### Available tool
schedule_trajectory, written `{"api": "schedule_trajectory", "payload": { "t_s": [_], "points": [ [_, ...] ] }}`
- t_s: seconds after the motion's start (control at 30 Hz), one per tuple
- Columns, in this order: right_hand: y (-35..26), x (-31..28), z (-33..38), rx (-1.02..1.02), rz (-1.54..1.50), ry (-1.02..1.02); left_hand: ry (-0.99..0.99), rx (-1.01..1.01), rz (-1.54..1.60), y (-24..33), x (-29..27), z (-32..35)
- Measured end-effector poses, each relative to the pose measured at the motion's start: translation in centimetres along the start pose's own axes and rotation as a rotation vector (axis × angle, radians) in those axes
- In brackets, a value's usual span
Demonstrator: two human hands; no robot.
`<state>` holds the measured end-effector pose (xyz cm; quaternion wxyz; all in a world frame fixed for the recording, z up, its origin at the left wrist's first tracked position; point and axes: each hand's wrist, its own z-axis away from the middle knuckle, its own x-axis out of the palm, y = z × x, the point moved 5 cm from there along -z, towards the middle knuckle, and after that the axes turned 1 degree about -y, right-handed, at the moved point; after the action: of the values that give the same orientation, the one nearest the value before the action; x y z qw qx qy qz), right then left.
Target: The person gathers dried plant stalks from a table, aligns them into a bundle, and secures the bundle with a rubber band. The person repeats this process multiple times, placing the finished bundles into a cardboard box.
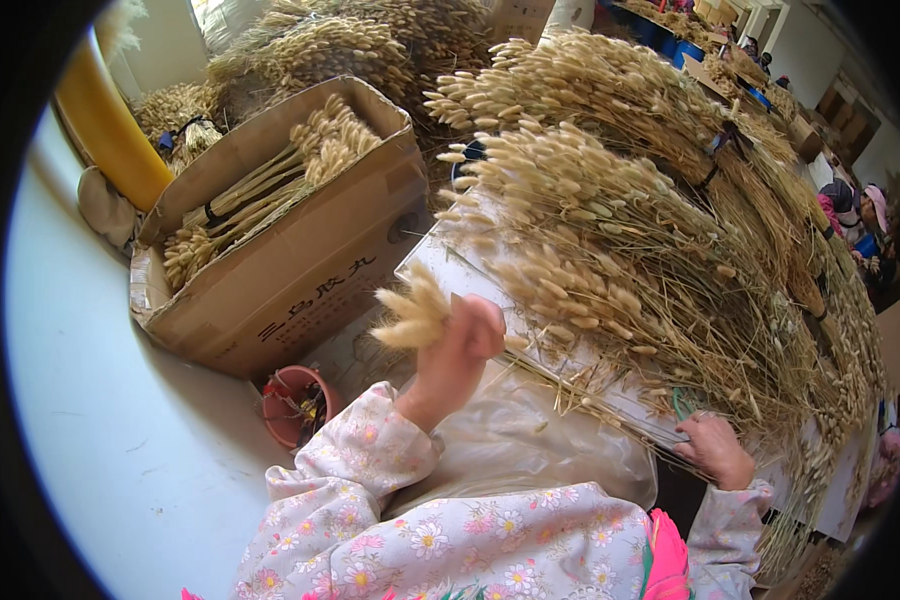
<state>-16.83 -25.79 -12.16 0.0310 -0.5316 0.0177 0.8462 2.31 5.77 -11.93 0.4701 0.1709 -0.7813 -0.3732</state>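
My left hand [458, 352] is closed in a fist in front of my chest. It grips a small bunch of dried bunny-tail grass [416, 310], whose fluffy cream heads stick out to the left. Low on the right, my right hand [718, 452] has its fingers pinched around the ends of thin grass stems [610, 412], which slant up toward the left hand. Just above those fingers a green loop [684, 403] lies among the stalks; I cannot make out what it belongs to. A large heap of bunny-tail grass [610, 230] covers most of the white tabletop [490, 262].
At the left stands a cardboard box [300, 290] with tied grass bundles inside. A pink bucket [295, 405] holding scraps sits below it. A yellow pipe [113, 125] rises by the wall. More grass piles [320, 45] lie behind. Another person [860, 215] is at the far right.
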Motion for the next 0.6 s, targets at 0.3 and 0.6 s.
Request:
{"api": "schedule_trajectory", "payload": {
  "t_s": [0.3, 0.6],
  "points": [
    [-12.7, -15.8, -4.8, -0.627, -0.658, 0.52, -0.182, -0.098, -0.088, -0.4, 3.2, 0.6],
    [-22.2, -20.1, -8.6, -0.84, -0.664, 0.339, -0.157, -0.139, -0.113, -0.4, 4.1, 0.7]
  ]
}}
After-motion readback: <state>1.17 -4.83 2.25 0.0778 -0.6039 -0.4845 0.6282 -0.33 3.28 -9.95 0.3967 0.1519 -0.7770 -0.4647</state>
